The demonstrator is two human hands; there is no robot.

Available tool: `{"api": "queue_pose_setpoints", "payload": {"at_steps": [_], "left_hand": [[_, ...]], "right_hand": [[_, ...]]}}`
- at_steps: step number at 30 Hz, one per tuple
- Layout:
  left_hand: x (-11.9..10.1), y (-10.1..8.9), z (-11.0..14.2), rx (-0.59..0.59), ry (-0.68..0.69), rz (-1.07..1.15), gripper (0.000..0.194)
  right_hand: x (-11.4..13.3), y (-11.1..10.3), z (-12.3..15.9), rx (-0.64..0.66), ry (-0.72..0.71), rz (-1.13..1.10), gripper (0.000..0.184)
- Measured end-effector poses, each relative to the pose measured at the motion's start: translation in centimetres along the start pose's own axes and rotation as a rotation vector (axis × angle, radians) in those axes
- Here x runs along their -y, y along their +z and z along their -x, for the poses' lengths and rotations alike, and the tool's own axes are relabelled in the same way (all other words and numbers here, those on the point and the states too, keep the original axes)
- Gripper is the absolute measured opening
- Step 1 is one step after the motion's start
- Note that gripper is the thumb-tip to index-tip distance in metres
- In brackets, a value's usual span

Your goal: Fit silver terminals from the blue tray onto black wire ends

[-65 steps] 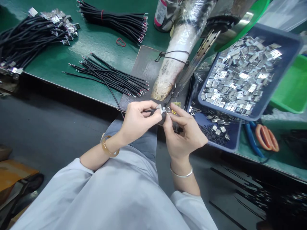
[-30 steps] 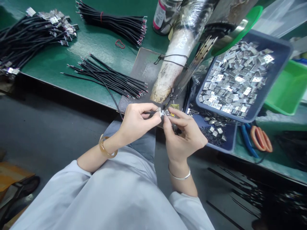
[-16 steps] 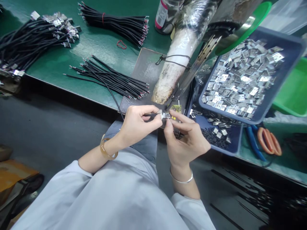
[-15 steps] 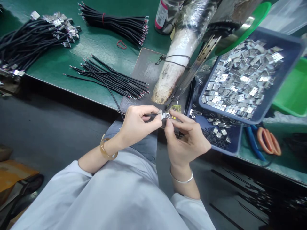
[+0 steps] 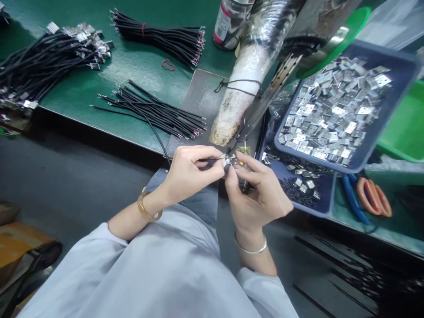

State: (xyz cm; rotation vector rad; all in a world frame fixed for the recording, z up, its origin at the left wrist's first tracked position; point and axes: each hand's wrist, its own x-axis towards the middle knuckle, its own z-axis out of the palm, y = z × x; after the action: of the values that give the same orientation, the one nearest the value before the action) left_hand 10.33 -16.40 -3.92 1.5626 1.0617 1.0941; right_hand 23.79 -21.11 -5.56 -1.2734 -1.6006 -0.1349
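Note:
My left hand (image 5: 195, 170) pinches a black cable (image 5: 208, 160) near its end between thumb and forefinger. A small silvery metal connector (image 5: 227, 160) is at that cable end, partly covered by fingertips. My right hand (image 5: 256, 183) faces it, thumb and forefinger closed on the connector's right side; fine detail there is too small to make out. Just above the fingertips is the narrow tip of a soldering iron (image 5: 254, 118) with a perforated metal barrel, slanting down from the upper right. Left of it, a stained white tube (image 5: 236, 104) wrapped in plastic points down towards the hands.
Loose black cables (image 5: 155, 110) lie left on the green bench (image 5: 132, 128). Behind them are a tied cable bundle (image 5: 159, 35) and a pile of cables with metal ends (image 5: 49, 62). A blue tray (image 5: 361, 165) of metal shells, a lower tray (image 5: 326, 207) and orange-handled pliers (image 5: 374, 197) are at right.
The view has shifted slightly, so the bench items appear a little lower. My right fingertips have moved slightly left at the connector; my left hand keeps its pinch on the cable.

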Motion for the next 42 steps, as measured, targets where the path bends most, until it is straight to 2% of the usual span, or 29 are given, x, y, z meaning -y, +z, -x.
{"api": "queue_pose_setpoints", "payload": {"at_steps": [3,5,7,10,11,12,14,16,19,21,23,27,33,36,39,40,42], "left_hand": [[0.2,-0.1,0.2,0.064,-0.151,0.068,0.017],[0.2,0.0,0.5,0.078,-0.159,0.052,0.016],[0.2,0.2,1.0,0.073,-0.047,-0.027,0.017],[-0.2,0.5,1.9,0.038,0.287,-0.180,0.022],[-0.3,0.5,2.1,0.028,0.357,-0.196,0.023],[-0.5,0.4,2.3,0.033,0.364,-0.185,0.021],[-0.8,0.2,2.5,0.061,0.215,-0.087,0.015],[-0.9,-0.2,2.7,0.132,-0.045,0.097,0.013],[-0.8,-0.7,2.7,0.317,-0.364,0.416,0.035],[-0.5,-0.8,2.8,0.392,-0.472,0.529,0.046],[-0.3,-0.8,2.9,0.363,-0.496,0.540,0.051],[-0.2,-0.4,3.1,0.251,-0.417,0.473,0.044],[-0.6,-0.4,3.3,0.238,-0.379,0.418,0.032],[-0.8,-0.4,3.4,0.223,-0.396,0.441,0.036],[-1.0,-0.4,3.4,0.159,-0.396,0.515,0.045],[-1.0,-0.4,3.4,0.133,-0.397,0.530,0.048],[-0.8,-0.4,3.2,0.092,-0.405,0.533,0.052]], "right_hand": [[-0.1,-0.3,0.5,0.026,-0.018,-0.003,0.019],[-0.1,-0.6,0.5,0.031,0.014,-0.011,0.017],[-0.1,-1.0,0.1,0.057,0.116,-0.028,0.012],[0.2,-1.8,-1.1,0.233,0.356,-0.166,0.010],[0.3,-2.1,-1.5,0.299,0.413,-0.233,0.012],[0.4,-2.3,-1.9,0.348,0.441,-0.292,0.015],[0.5,-2.6,-2.4,0.383,0.410,-0.343,0.017],[0.6,-2.8,-2.5,0.359,0.258,-0.296,0.016],[0.8,-3.2,-2.5,0.308,-0.027,-0.198,0.015],[1.0,-3.7,-2.3,0.290,-0.110,-0.167,0.018],[1.2,-4.2,-2.2,0.262,-0.101,-0.137,0.019],[1.7,-4.7,-1.6,0.198,-0.028,-0.069,0.019],[1.9,-3.1,-0.7,0.341,-0.009,-0.046,0.012],[1.8,-2.6,-0.3,0.366,0.145,-0.124,0.014],[1.8,-2.6,-0.1,0.360,0.428,-0.322,0.017],[1.7,-2.7,0.0,0.308,0.499,-0.368,0.019],[1.6,-2.9,0.1,0.130,0.549,-0.406,0.020]]}}
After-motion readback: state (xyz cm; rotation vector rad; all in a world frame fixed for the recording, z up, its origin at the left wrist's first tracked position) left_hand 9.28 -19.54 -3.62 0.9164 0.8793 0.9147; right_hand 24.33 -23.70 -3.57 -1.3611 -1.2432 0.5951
